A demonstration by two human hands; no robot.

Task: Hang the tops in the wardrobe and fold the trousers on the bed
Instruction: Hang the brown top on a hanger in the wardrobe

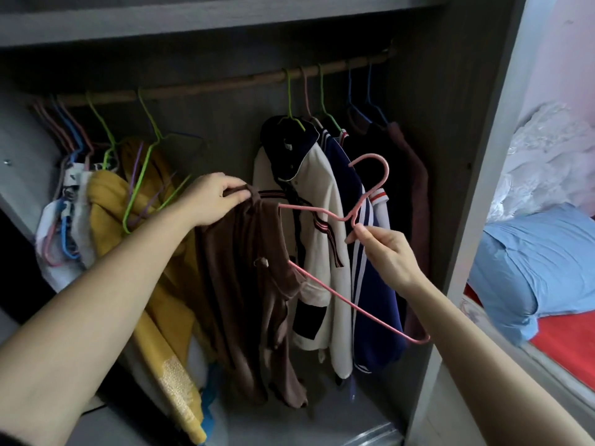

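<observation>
Wardrobe rail (209, 86) is crowded, with one gap mid-rail. The left hand (212, 201) pinches the brown top (244, 268) at its shoulder; the right hand (386, 255) pinches the pink hanger (352, 216) below its neck (one arm inside). Hold that shoulder taut — feed the near arm in next.

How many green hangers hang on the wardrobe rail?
4. First green hanger and second hang left on the rail; third over the cream jacket; fourth over the navy top. Others may be hidden among clothes.
</observation>
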